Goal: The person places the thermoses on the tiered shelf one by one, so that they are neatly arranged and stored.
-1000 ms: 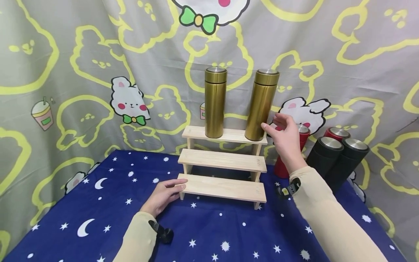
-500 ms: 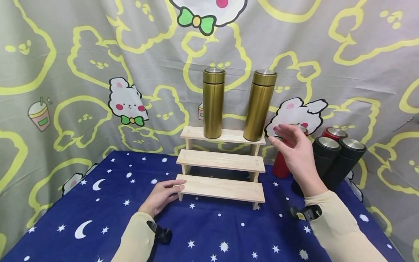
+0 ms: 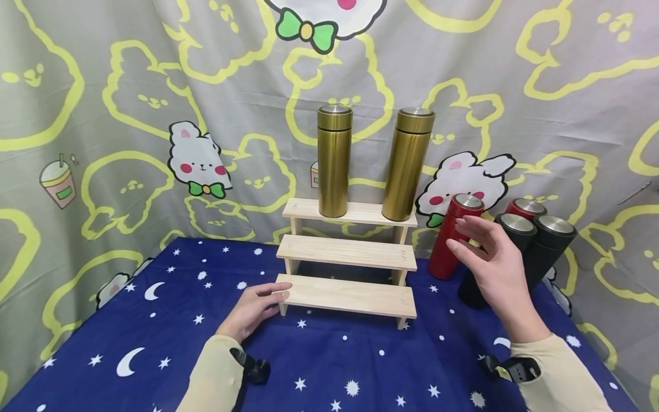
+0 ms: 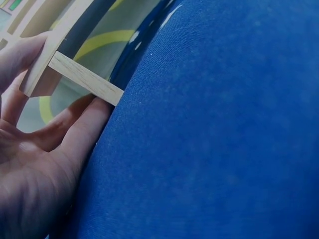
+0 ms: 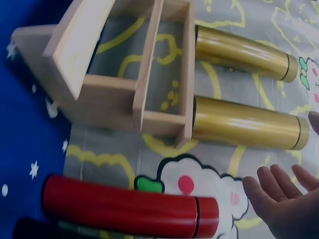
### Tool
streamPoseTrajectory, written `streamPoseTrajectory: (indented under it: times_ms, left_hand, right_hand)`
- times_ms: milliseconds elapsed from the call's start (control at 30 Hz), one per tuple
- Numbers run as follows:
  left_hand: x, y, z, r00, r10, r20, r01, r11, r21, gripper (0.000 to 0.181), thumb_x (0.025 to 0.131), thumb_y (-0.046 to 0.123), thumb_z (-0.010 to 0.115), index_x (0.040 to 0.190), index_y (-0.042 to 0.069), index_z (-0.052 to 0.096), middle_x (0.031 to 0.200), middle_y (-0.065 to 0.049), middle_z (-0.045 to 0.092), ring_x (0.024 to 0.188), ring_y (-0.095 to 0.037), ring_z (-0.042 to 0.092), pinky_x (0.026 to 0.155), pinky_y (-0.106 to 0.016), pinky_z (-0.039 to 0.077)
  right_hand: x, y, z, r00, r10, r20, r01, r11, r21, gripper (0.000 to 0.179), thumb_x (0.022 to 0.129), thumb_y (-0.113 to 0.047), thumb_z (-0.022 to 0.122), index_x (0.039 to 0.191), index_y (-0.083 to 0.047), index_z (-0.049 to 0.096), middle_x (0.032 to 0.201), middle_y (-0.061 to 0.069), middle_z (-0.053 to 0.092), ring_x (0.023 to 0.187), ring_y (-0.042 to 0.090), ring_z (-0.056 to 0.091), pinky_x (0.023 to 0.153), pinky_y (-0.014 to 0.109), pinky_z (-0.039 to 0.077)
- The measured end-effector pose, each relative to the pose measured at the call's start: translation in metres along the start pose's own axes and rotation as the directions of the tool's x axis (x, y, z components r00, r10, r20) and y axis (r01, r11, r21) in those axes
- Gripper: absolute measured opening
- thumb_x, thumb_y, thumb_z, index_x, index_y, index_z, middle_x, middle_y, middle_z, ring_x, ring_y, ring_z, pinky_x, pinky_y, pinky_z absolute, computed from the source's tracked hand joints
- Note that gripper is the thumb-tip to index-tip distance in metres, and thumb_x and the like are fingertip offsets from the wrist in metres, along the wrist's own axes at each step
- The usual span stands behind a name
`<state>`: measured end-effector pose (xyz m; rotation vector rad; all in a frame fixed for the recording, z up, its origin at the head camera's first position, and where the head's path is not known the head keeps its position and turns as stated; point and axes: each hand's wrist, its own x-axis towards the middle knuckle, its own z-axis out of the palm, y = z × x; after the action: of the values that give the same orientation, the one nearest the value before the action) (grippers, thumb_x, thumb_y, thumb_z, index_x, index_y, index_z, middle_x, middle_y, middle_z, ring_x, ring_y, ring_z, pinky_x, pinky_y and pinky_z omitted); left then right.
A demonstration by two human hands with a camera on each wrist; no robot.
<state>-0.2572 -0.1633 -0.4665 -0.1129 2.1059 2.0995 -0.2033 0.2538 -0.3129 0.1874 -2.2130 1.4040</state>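
A three-step wooden display stand [image 3: 345, 252] sits on the dark blue cloth. My left hand [image 3: 253, 309] holds the left end of its lowest step; in the left wrist view, digits [image 4: 84, 127] lie above and below the board, near the leg. Two gold vacuum flasks, one on the left [image 3: 334, 166] and one on the right [image 3: 408, 169], stand upright and apart on the top step. My right hand [image 3: 496, 269], fingers spread and holding nothing, hovers in front of a red flask [image 3: 444, 252] right of the stand; the right wrist view also shows the hand [image 5: 294, 209] apart from the flasks.
Behind the near red flask stand another red flask [image 3: 528, 207] and two black flasks, one at the right [image 3: 547, 252] and one partly hidden by my hand [image 3: 516, 229]. A cartoon-print curtain [image 3: 247, 86] hangs close behind the stand.
My right hand has drawn away from the right gold flask, moving right and downward to the red flask's front. My left hand stays on the stand.
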Motion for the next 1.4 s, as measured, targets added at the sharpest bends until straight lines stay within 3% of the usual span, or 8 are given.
streamPoseTrajectory:
  times_ms: [267, 400, 567, 667, 833, 967, 1233, 1400]
  left_hand:
    - [-0.001, 0.001, 0.000, 1.000, -0.001, 0.005, 0.001, 1.000, -0.012, 0.035, 0.085, 0.017, 0.079, 0.117, 0.004, 0.072, 0.134, -0.016, 0.056, 0.112, -0.026, 0.061, 0.095, -0.043, 0.050]
    - [-0.002, 0.000, 0.000, 1.000, 0.007, 0.008, -0.007, 1.000, -0.011, 0.035, 0.085, 0.017, 0.078, 0.117, 0.003, 0.072, 0.134, -0.017, 0.056, 0.111, -0.026, 0.061, 0.095, -0.043, 0.050]
    - [-0.002, -0.001, 0.000, 1.000, 0.009, 0.018, -0.009, 1.000, -0.021, 0.035, 0.086, 0.015, 0.077, 0.118, 0.002, 0.071, 0.133, -0.017, 0.056, 0.110, -0.026, 0.061, 0.094, -0.042, 0.051]
    - [-0.001, -0.001, 0.000, 1.000, 0.007, 0.023, -0.007, 1.000, -0.029, 0.035, 0.086, 0.014, 0.077, 0.118, 0.002, 0.071, 0.133, -0.017, 0.056, 0.110, -0.026, 0.061, 0.094, -0.041, 0.051]
    - [-0.001, -0.001, 0.000, 1.000, 0.010, 0.022, -0.009, 0.999, -0.033, 0.035, 0.086, 0.014, 0.077, 0.118, 0.002, 0.071, 0.134, -0.017, 0.055, 0.112, -0.026, 0.061, 0.094, -0.042, 0.050]
    - [-0.001, 0.000, 0.000, 1.000, 0.017, 0.020, -0.017, 1.000, -0.025, 0.036, 0.086, 0.016, 0.078, 0.118, 0.003, 0.071, 0.135, -0.018, 0.054, 0.112, -0.027, 0.060, 0.094, -0.042, 0.050]
    - [-0.001, 0.000, 0.000, 0.999, 0.024, 0.022, -0.023, 1.000, -0.009, 0.037, 0.087, 0.016, 0.077, 0.120, 0.001, 0.070, 0.135, -0.020, 0.054, 0.112, -0.028, 0.061, 0.094, -0.042, 0.050]
    - [-0.001, -0.002, 0.001, 1.000, 0.021, 0.015, -0.021, 1.000, -0.018, 0.034, 0.087, 0.015, 0.076, 0.118, 0.003, 0.071, 0.134, -0.017, 0.055, 0.111, -0.026, 0.061, 0.094, -0.042, 0.050]
  right_hand:
    - [-0.017, 0.014, -0.022, 0.996, -0.076, -0.037, 0.073, 0.995, -0.071, 0.059, 0.088, -0.003, 0.073, 0.141, -0.006, 0.046, 0.132, 0.011, 0.055, 0.115, 0.006, 0.054, 0.089, 0.010, 0.044]
    - [-0.029, 0.026, -0.030, 0.992, -0.055, -0.110, 0.036, 0.985, -0.167, 0.062, 0.086, -0.005, 0.076, 0.141, -0.008, 0.046, 0.132, 0.010, 0.055, 0.113, 0.001, 0.053, 0.089, 0.008, 0.043]
    - [-0.043, 0.045, -0.039, 0.938, 0.036, -0.345, -0.103, 0.979, -0.178, 0.052, 0.085, -0.003, 0.076, 0.132, -0.008, 0.055, 0.121, -0.004, 0.061, 0.105, -0.003, 0.056, 0.084, 0.008, 0.044]
    - [-0.048, 0.056, -0.043, 0.900, 0.115, -0.420, -0.194, 0.970, -0.149, 0.048, 0.085, -0.007, 0.076, 0.129, -0.011, 0.057, 0.118, -0.009, 0.061, 0.102, -0.005, 0.056, 0.082, 0.007, 0.044]
    - [-0.047, 0.074, -0.043, 0.891, 0.183, -0.415, -0.246, 0.964, -0.104, 0.051, 0.085, -0.007, 0.076, 0.131, -0.010, 0.054, 0.121, -0.003, 0.059, 0.104, -0.003, 0.055, 0.084, 0.007, 0.044]
    - [-0.043, 0.084, -0.040, 0.894, 0.200, -0.402, -0.286, 0.944, -0.166, 0.055, 0.086, -0.014, 0.076, 0.135, -0.006, 0.051, 0.125, 0.004, 0.056, 0.108, 0.002, 0.055, 0.087, 0.009, 0.044]
    - [-0.039, 0.091, -0.025, 0.843, 0.264, -0.468, -0.393, 0.897, -0.203, 0.066, 0.085, -0.036, 0.077, 0.135, -0.003, 0.050, 0.128, 0.011, 0.053, 0.113, 0.024, 0.053, 0.085, 0.016, 0.041]
    - [-0.036, 0.097, -0.013, 0.841, 0.245, -0.482, -0.382, 0.900, -0.209, 0.070, 0.085, -0.039, 0.076, 0.136, 0.000, 0.048, 0.130, 0.016, 0.049, 0.115, 0.031, 0.050, 0.087, 0.026, 0.040]
